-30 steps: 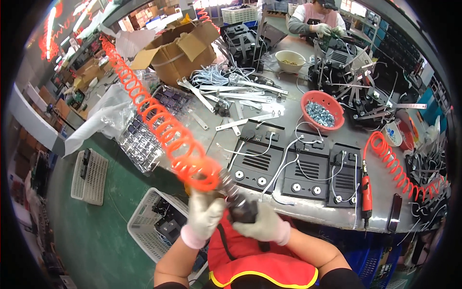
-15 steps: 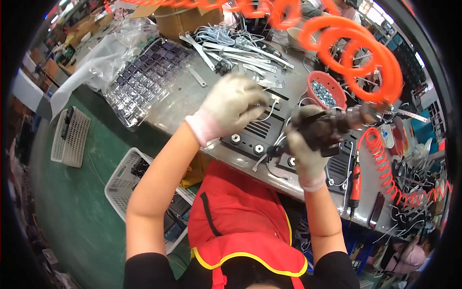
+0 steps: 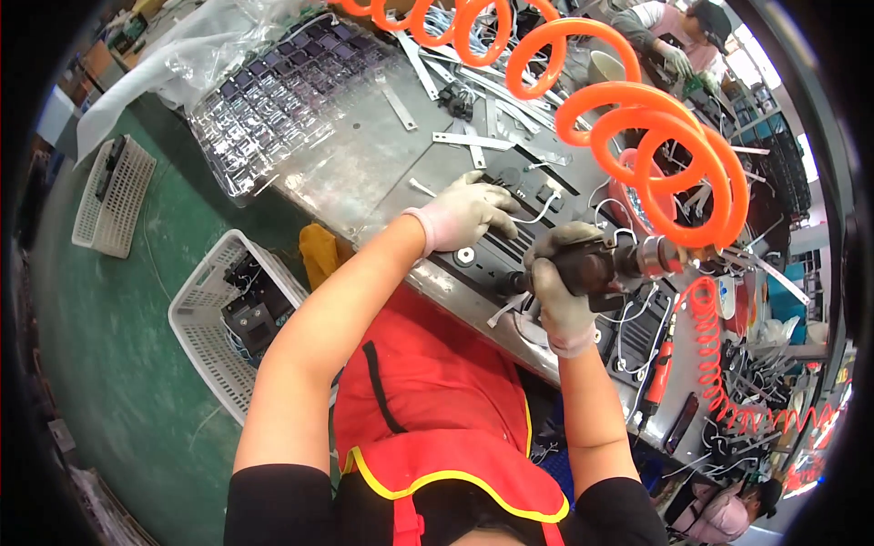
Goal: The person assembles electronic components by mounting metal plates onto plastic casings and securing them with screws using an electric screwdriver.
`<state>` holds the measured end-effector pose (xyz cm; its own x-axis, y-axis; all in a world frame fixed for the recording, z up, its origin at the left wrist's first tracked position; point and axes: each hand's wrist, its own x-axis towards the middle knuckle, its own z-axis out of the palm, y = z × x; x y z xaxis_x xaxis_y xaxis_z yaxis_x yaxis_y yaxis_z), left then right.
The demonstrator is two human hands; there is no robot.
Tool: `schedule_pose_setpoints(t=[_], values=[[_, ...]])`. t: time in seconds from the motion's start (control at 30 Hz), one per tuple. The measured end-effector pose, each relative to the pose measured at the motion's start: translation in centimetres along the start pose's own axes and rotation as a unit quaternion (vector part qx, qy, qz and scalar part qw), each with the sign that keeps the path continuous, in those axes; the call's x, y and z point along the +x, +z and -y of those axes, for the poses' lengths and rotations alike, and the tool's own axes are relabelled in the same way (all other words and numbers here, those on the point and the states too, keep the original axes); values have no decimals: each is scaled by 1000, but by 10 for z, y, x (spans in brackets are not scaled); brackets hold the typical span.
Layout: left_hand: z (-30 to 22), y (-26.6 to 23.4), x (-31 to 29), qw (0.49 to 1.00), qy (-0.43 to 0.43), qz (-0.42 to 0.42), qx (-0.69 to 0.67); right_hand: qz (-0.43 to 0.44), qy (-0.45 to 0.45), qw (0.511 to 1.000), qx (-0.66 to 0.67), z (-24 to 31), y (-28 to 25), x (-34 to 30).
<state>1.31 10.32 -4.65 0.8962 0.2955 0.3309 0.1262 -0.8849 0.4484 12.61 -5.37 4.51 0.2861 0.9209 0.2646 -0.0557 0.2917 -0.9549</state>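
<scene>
My right hand (image 3: 563, 305), in a pale glove, is closed round a black air wrench (image 3: 590, 271). The tool's nose reaches left over the front part of a black vented panel (image 3: 496, 253); whether it touches a fitting there I cannot tell. My left hand (image 3: 469, 214), also gloved, lies on the same panel with its fingers stretched out. A hex nut (image 3: 465, 257) sits on the panel just below that hand. A white cable (image 3: 543, 213) runs from a connector at the panel's far side.
An orange coiled hose (image 3: 669, 136) loops over the table to the wrench. A red bowl (image 3: 637, 202) stands beneath it. Right lie another vented panel (image 3: 642, 332) and a red tool (image 3: 657, 378). Metal strips (image 3: 473, 141) lie behind; left are a plastic tray (image 3: 273, 118) and a basket (image 3: 196, 318).
My left hand, raised with bent fingers before, has come down flat onto the panel. The wrench has moved slightly down and left, with its nose over the panel. The whole view has shifted.
</scene>
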Motion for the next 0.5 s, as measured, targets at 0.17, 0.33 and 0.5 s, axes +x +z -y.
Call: schedule_pose_setpoints(t=[0.17,0.33,0.5], values=[[0,-2,1,999,-20,9,-39,36,-54,998,22,-10,-8,-5],[0,1,1,997,-29,-25,-66,1,-61,990,-130,-19,-14,-2],[-2,0,0,996,-34,-35,-75,11,-55,997,-50,-14,-9,-3]])
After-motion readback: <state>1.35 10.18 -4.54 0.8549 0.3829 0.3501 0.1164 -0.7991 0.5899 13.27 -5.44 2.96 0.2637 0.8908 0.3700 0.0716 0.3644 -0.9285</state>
